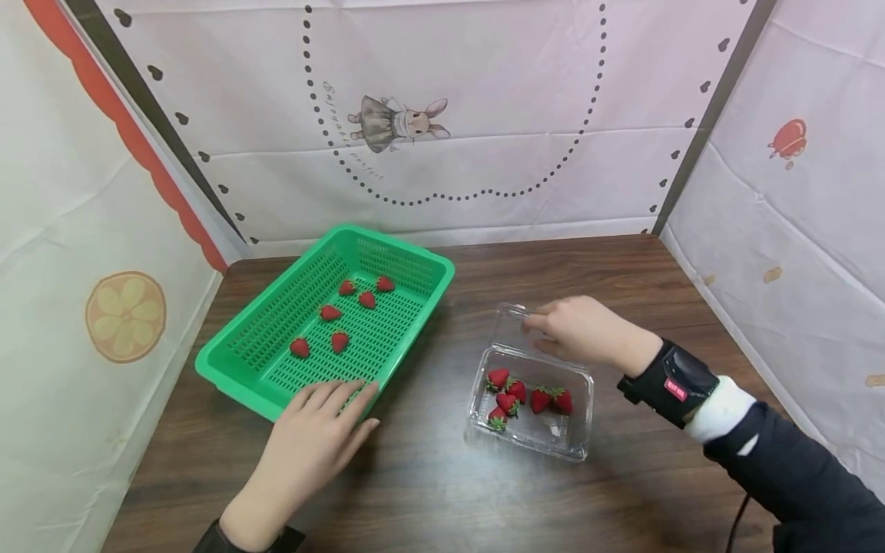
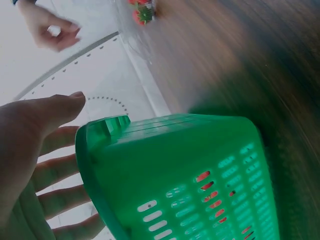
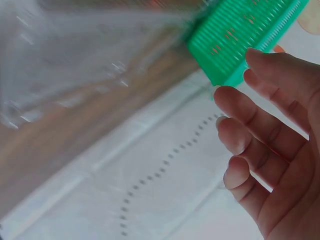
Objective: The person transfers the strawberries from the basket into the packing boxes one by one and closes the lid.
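Fingers of the left hand (image 1: 314, 438) lie straight and flat against the near rim of the green basket (image 1: 228, 361), a touch that looks meant to steady it on the dark wooden table (image 1: 429, 491); the left wrist view shows the same spread, uncurled fingers (image 2: 47, 140) beside the basket's corner, holding nothing. The right hand (image 1: 584, 332) reaches over the clear plastic clamshell box (image 1: 528, 399), its fingertips at the edge of the raised lid (image 1: 508, 326), seemingly keeping the lid tipped back so the tray stays open. From the right wrist view its fingers (image 3: 260, 140) are loosely bent with nothing visibly between them, so whether it truly pinches the lid I cannot tell. Inside the basket six strawberries (image 1: 339, 311) lie scattered on the slotted floor, apart from one another. Inside the clamshell five strawberries (image 1: 525, 395) sit clustered toward its left and middle. Basket and clamshell stand near each other, not touching, with bare table between them.
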